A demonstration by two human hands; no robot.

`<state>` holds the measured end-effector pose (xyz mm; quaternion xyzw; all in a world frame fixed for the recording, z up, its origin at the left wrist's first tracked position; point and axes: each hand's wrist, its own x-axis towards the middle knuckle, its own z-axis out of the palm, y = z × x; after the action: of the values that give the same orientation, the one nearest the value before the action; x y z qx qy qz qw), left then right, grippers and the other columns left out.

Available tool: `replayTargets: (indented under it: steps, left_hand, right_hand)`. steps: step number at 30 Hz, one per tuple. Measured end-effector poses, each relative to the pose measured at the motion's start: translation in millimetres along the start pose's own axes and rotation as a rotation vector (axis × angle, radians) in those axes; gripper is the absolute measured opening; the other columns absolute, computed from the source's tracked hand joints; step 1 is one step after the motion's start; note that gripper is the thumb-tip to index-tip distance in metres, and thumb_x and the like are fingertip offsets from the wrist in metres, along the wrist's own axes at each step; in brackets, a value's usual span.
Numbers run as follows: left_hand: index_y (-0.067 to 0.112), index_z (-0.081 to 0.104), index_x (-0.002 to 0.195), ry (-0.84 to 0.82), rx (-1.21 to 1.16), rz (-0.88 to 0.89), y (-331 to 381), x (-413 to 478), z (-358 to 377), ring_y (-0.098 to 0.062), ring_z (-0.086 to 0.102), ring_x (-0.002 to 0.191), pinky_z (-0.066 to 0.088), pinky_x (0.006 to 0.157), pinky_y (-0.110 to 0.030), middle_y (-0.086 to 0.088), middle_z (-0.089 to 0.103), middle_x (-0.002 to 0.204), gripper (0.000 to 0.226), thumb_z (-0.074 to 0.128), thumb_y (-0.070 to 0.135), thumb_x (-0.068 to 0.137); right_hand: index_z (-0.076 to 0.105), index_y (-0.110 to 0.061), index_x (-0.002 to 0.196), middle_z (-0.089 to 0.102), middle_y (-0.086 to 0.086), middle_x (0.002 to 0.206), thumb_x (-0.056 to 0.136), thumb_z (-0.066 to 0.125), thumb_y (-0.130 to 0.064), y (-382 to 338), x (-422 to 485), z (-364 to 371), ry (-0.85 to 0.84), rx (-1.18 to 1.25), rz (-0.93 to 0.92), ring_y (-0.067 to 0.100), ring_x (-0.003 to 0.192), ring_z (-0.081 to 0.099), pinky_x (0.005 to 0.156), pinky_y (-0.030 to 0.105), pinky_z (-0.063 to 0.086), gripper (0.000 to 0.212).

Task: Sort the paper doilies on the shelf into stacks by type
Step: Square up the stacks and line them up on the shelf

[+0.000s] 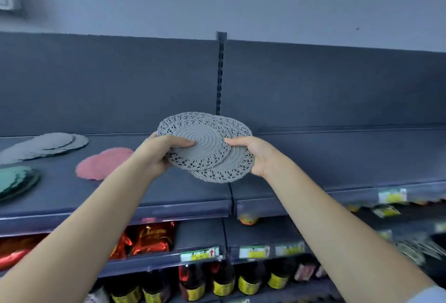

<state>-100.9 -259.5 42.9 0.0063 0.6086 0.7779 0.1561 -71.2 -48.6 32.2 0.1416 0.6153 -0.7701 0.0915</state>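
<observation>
Both hands hold a fanned bunch of round grey lace doilies (205, 148) above the top shelf (169, 194). My left hand (159, 153) grips their left edge with the thumb on the top doily. My right hand (251, 155) grips the right edge, its thumb resting on a lower doily. On the shelf to the left lie a pink doily stack (101, 165), a spread of plain grey scalloped doilies (48, 145) and a green scalloped stack (17, 179) at the frame's left edge.
A slotted upright (220, 73) divides the dark back panel. Lower shelves carry red foil bags (149, 237), dark bottles with yellow labels (222, 281) and price tags (200, 253) along their front rails. The top shelf's right section (337, 157) is bare.
</observation>
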Motion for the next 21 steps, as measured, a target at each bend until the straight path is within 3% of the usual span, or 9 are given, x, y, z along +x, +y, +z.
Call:
replayTargets:
  steps: [3,5,8,11,12,14,16,19,21]
  left_hand:
    - [0.004,0.067,0.098,-0.095,0.075,-0.095,-26,19,83,-0.017,0.072,0.065,0.059,0.056,-0.027,-0.007,0.075,0.084,0.029,0.071,-0.007,0.072]
    - [0.003,0.068,0.091,-0.151,0.108,-0.136,-41,33,133,-0.017,0.072,0.062,0.059,0.055,-0.025,-0.008,0.074,0.084,0.019,0.069,-0.008,0.075]
    - [-0.001,0.068,0.096,-0.227,0.157,-0.173,-63,61,197,-0.018,0.072,0.062,0.058,0.052,-0.025,-0.011,0.073,0.089,0.021,0.068,-0.008,0.075]
    - [-0.007,0.065,0.110,-0.316,0.225,-0.206,-87,100,249,-0.021,0.072,0.070,0.059,0.056,-0.028,-0.018,0.070,0.105,0.036,0.068,-0.008,0.075]
    - [-0.009,0.064,0.113,-0.334,0.252,-0.213,-94,113,266,-0.023,0.071,0.073,0.060,0.059,-0.029,-0.019,0.069,0.108,0.039,0.068,-0.008,0.074]
    - [-0.010,0.062,0.114,-0.348,0.300,-0.225,-107,140,299,-0.024,0.069,0.075,0.061,0.064,-0.030,-0.019,0.069,0.104,0.041,0.069,-0.008,0.073]
    - [-0.008,0.063,0.111,-0.382,0.321,-0.253,-117,161,331,-0.023,0.069,0.069,0.060,0.059,-0.030,-0.016,0.070,0.096,0.037,0.068,-0.008,0.074]
    - [0.000,0.061,0.081,-0.365,0.352,-0.271,-131,182,373,-0.023,0.059,0.062,0.050,0.050,-0.025,-0.011,0.061,0.075,0.017,0.059,-0.016,0.076]
    - [0.007,0.048,0.063,-0.320,0.328,-0.228,-139,194,394,-0.023,0.048,0.058,0.041,0.052,-0.025,-0.009,0.048,0.063,0.032,0.050,-0.024,0.072]
  right_hand:
    - [0.068,-0.005,0.101,0.074,0.012,0.088,0.080,0.071,-0.006,-5,-29,-87,0.144,0.015,-0.005,0.026,0.080,0.071,0.077,0.039,0.057,0.022]
    - [0.069,-0.007,0.099,0.075,0.011,0.088,0.079,0.073,-0.005,-9,-41,-140,0.216,0.027,-0.007,0.025,0.081,0.071,0.073,0.038,0.058,0.021]
    - [0.068,-0.008,0.107,0.071,0.013,0.106,0.069,0.081,-0.009,-11,-43,-213,0.317,0.053,0.009,0.029,0.096,0.068,0.089,0.045,0.054,0.041]
    - [0.066,-0.011,0.112,0.063,0.012,0.123,0.045,0.093,-0.018,-10,-35,-274,0.381,0.059,0.037,0.030,0.109,0.062,0.097,0.049,0.048,0.073]
    - [0.066,-0.010,0.111,0.064,0.013,0.121,0.047,0.092,-0.017,-11,-33,-291,0.406,0.059,0.053,0.030,0.106,0.064,0.092,0.046,0.052,0.069]
    - [0.068,-0.006,0.104,0.069,0.015,0.109,0.068,0.080,-0.008,-15,-29,-324,0.435,0.074,0.066,0.029,0.093,0.068,0.079,0.039,0.056,0.038]
    - [0.068,-0.005,0.100,0.071,0.014,0.103,0.076,0.073,-0.003,-21,-23,-354,0.451,0.086,0.084,0.028,0.088,0.069,0.081,0.039,0.055,0.025]
    - [0.066,-0.006,0.103,0.070,0.013,0.106,0.068,0.080,-0.004,-28,-9,-396,0.491,0.016,0.091,0.028,0.093,0.066,0.094,0.044,0.049,0.038]
    - [0.064,-0.009,0.109,0.070,0.010,0.107,0.062,0.083,-0.002,-33,0,-420,0.544,-0.040,0.008,0.027,0.098,0.065,0.095,0.045,0.048,0.051]
